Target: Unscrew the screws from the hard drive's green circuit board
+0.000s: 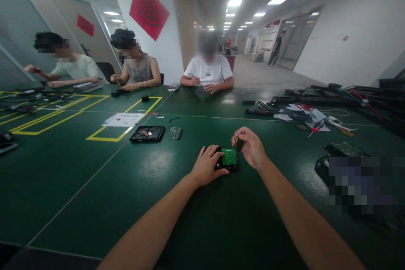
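Here, one flat, rectangular black case (220,163) with one green circuit board (229,157) on its upper face lies on the dark green surface (95,202), directly before the person. The left hand (206,164), half spread, lies across the case's left part; whether it grips the edges, I cannot tell. The right hand (251,148), its fingers curled closed, holds one small dark tool with a yellow part (239,144) over the board's far right corner; contact is unclear. To the left sit one small loose circuit board (176,133) and, just beside it, a second black rectangular case (147,134). Beyond that lies one white paper sheet (134,117) carrying several tiny pieces. One red-handled screwdriver (314,130) lies well to the right, near tangled cables (305,112). Three seated people (209,69) work across the surface.
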`<state>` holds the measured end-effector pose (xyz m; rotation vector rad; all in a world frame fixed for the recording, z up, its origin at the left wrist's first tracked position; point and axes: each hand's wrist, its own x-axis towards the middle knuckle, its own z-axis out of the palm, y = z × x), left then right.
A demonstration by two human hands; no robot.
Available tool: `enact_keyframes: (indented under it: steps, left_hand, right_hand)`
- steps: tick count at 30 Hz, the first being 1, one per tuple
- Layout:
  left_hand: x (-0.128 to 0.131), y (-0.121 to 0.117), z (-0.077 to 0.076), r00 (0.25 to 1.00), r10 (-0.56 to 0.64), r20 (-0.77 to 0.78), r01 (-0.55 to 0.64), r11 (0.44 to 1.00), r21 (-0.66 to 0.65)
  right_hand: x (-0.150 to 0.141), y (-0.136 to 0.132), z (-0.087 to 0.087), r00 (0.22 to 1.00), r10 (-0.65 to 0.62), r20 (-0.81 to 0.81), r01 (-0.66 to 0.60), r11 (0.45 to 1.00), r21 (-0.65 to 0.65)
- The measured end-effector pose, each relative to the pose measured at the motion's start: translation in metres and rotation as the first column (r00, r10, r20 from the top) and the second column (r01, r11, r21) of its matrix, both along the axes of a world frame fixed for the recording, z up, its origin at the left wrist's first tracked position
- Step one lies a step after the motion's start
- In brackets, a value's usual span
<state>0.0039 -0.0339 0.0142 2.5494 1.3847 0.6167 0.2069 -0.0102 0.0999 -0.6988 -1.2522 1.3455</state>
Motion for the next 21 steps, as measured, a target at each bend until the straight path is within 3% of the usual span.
enact_keyframes:
  steps: [4, 10, 21]
  left_hand:
    - [0.000, 0.000, 0.001, 1.000, 0.002, 0.009, -0.002, 1.000, -0.007]
    - [0.000, 0.000, 0.001, 1.000, -0.007, 0.016, 0.007, 1.000, -0.019]
    - [0.001, 0.002, -0.003, 1.000, 0.006, 0.007, -0.005, 1.000, -0.016]
  right_hand:
    - [-0.001, -0.002, -0.001, 0.998, 0.030, 0.061, -0.029, 0.999, -0.017]
    - [0.008, 0.000, 0.000, 0.986, -0.059, 0.156, 0.050, 0.997, 0.061]
    - [0.009, -0.002, 0.009, 0.995, -0.081, 0.063, 0.085, 0.995, -0.057]
